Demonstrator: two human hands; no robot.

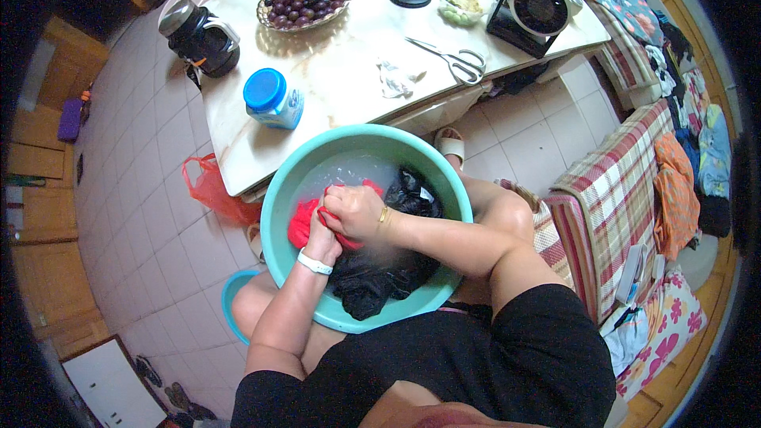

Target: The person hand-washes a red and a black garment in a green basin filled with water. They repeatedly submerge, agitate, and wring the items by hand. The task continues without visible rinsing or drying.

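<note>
A green plastic basin (465, 208) of cloudy water rests at my lap. In it, toward the left, lies a wet red cloth (302, 224), gripped by both hands over the water. My left hand (321, 238), with a white band at the wrist, is closed on the cloth. My right hand (355, 209), with a gold-coloured bracelet, presses against the left one and also holds the cloth. Black wet clothing (380, 285) lies in the basin below and to the right of the hands, partly under the right forearm.
Beyond the basin stands a marble-patterned table (333, 86) with a blue-lidded jar (274, 98), scissors (455, 60), a bowl of grapes (306, 0), a black jug (202, 41) and a small fan (532, 12). A red plastic bag (217, 193) is at the left. A plaid-covered seat (606, 196) stands right.
</note>
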